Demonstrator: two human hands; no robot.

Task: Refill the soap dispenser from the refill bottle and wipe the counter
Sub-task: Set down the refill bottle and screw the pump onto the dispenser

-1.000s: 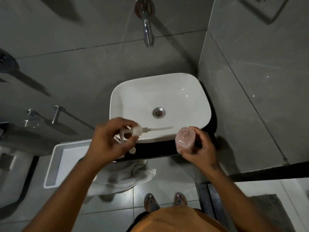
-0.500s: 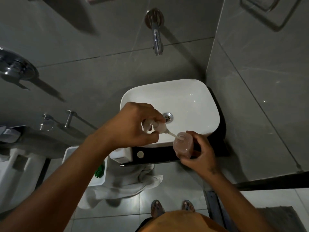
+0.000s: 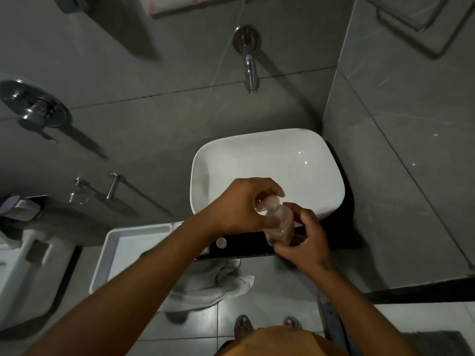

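Note:
A clear soap dispenser bottle (image 3: 280,228) with pinkish liquid is held over the front rim of the white basin (image 3: 267,160). My right hand (image 3: 305,240) grips the bottle's body from the right and below. My left hand (image 3: 241,204) is closed on the translucent pump head (image 3: 268,203), which sits on the bottle's neck. The pump tube is hidden inside the bottle. A white cloth (image 3: 213,281) hangs below the black counter's (image 3: 334,240) front edge. No refill bottle shows.
A chrome tap (image 3: 249,65) juts from the grey tiled wall above the basin. A white rectangular tray (image 3: 133,250) sits left of the counter. A small round white cap (image 3: 221,242) lies on the counter. A towel bar (image 3: 113,188) and a toilet (image 3: 23,265) stand at the left.
The pump, held apart from the bottle a second ago, had its tube fed into the neck; its head now sits on the bottle. My view tilted up slightly.

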